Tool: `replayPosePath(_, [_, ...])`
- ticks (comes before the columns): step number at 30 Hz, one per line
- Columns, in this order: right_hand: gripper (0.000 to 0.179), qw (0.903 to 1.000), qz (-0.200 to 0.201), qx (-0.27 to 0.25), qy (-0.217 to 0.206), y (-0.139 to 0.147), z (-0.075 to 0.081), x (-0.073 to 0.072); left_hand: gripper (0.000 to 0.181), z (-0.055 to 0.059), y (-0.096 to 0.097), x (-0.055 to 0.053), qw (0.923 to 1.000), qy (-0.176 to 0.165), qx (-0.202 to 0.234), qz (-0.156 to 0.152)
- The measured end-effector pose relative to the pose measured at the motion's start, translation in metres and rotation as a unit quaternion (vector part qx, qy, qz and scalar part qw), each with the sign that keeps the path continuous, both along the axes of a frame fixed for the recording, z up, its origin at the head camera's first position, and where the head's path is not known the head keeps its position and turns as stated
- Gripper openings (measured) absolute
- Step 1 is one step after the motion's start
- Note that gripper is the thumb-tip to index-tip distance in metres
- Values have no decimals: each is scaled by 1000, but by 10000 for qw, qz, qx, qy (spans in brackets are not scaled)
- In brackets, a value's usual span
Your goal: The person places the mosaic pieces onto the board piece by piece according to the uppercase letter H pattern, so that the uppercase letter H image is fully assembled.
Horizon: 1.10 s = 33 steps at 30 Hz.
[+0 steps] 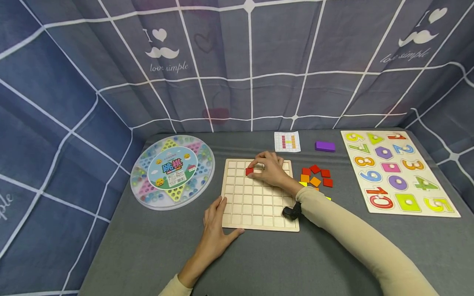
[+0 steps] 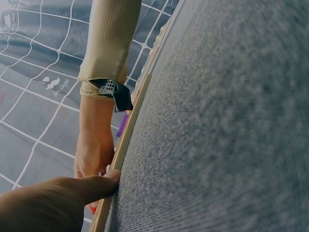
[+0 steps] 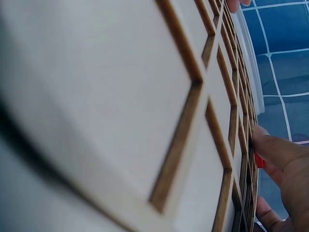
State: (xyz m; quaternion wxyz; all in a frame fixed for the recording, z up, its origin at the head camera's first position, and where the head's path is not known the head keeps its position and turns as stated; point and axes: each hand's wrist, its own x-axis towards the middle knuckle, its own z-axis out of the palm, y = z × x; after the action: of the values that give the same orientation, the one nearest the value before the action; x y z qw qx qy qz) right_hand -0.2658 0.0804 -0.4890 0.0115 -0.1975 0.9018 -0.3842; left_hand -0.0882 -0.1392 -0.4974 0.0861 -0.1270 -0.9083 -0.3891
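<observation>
A wooden grid board (image 1: pixel 247 209) lies flat on the grey tabletop, with square cells divided by raised strips. My right hand (image 1: pixel 271 169) reaches over its far part and pinches a small red square tile (image 1: pixel 249 171) between thumb and fingers, at a cell in the top row. In the right wrist view, part of that red tile (image 3: pixel 259 161) shows beside the thumb; the rest is hidden. My left hand (image 1: pixel 214 232) rests at the board's near left corner, fingers along the left edge and thumb (image 2: pixel 112 176) against the front edge.
Loose red tiles (image 1: pixel 327 182), orange and yellow ones lie right of the board, partly under the right forearm. Behind are a pattern card (image 1: pixel 287 142) and a purple block (image 1: pixel 325 146). A round Chinese checkers box (image 1: pixel 172 172) stands left, a number puzzle board (image 1: pixel 400 172) right.
</observation>
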Motion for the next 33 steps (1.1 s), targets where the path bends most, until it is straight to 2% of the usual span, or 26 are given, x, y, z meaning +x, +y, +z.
replayPosePath(17, [26, 9997, 42, 126, 228, 0, -3, -1, 100, -2, -1, -1, 9999, 134, 5, -43])
replayPosePath(33, [27, 9997, 196, 76, 111, 2, 1, 1, 100, -1, -1, -1, 10000, 73, 18, -39])
